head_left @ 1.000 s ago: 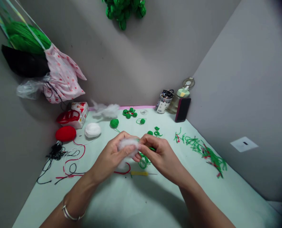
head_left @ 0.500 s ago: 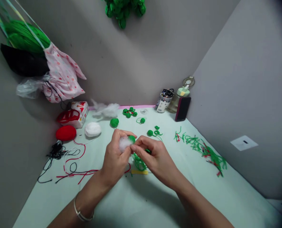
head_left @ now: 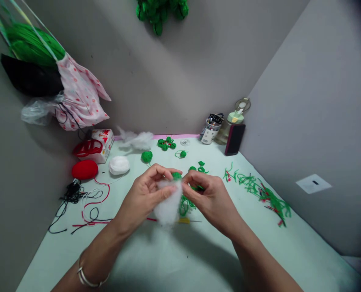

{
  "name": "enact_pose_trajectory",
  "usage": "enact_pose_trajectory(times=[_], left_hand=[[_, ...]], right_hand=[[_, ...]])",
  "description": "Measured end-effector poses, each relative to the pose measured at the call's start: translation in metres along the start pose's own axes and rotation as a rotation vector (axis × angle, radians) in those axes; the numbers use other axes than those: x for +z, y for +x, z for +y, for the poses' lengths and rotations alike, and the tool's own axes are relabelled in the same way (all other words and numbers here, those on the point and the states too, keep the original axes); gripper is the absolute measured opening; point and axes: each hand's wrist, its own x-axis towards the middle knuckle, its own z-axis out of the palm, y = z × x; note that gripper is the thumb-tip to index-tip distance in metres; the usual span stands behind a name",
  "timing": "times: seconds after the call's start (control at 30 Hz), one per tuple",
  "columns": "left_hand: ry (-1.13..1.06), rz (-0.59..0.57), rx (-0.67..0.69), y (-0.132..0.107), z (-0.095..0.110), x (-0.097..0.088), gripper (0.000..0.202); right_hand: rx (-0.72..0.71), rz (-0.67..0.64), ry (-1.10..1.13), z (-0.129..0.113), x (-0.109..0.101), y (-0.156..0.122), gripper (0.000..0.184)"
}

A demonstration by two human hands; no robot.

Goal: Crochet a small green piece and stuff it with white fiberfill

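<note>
My left hand (head_left: 144,194) pinches a tuft of white stuffing (head_left: 168,207) that hangs down between both hands. My right hand (head_left: 207,196) is closed on a small green crocheted piece (head_left: 177,175), its fingertips meeting the left hand's. Loose green yarn (head_left: 185,205) trails from the piece to the pale green table (head_left: 174,259). A yellow-handled crochet hook (head_left: 185,221) lies on the table just below the hands.
Red yarn ball (head_left: 84,169), white ball (head_left: 119,165), green ball (head_left: 146,156) and more stuffing (head_left: 136,140) lie at the back left. Black and red threads (head_left: 80,207) sprawl left. Green yarn scraps (head_left: 262,192) lie right. Jar (head_left: 209,129), bottle and phone (head_left: 234,140) stand in the corner.
The hands have drawn slightly apart and the white stuffing, bunched in the left hand before, now hangs down in a longer tuft between them.
</note>
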Motion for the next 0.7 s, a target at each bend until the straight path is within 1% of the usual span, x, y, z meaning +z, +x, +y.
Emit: enact_pose_trajectory(times=[0.13, 0.23, 0.37, 0.43, 0.47, 0.53, 0.6, 0.7], left_hand=[[0.031, 0.052, 0.023, 0.002, -0.004, 0.004, 0.019], [0.11, 0.117, 0.048, 0.0, -0.006, 0.006, 0.017], [0.306, 0.227, 0.156, -0.001, -0.013, 0.009, 0.015], [0.359, 0.276, 0.207, -0.001, -0.017, 0.011, 0.016], [0.364, 0.289, 0.213, 0.0, -0.018, 0.011, 0.016], [0.338, 0.272, 0.186, 0.0, -0.018, 0.012, 0.016], [0.284, 0.221, 0.136, -0.001, -0.015, 0.012, 0.015], [0.192, 0.124, 0.109, -0.005, -0.007, 0.012, 0.013]], right_hand=[[-0.062, -0.086, -0.032, -0.003, -0.003, -0.004, 0.022], [-0.091, -0.131, -0.07, -0.005, -0.004, -0.007, 0.021], [-0.187, -0.208, -0.103, -0.006, -0.001, -0.01, 0.019], [-0.223, -0.223, -0.107, -0.005, 0.0, -0.01, 0.018], [-0.222, -0.219, -0.107, -0.004, 0.001, -0.01, 0.018], [-0.198, -0.184, -0.108, -0.003, 0.004, -0.009, 0.019], [-0.189, -0.102, -0.124, -0.001, 0.006, -0.008, 0.02], [-0.219, 0.036, -0.168, 0.002, 0.009, -0.006, 0.02]])
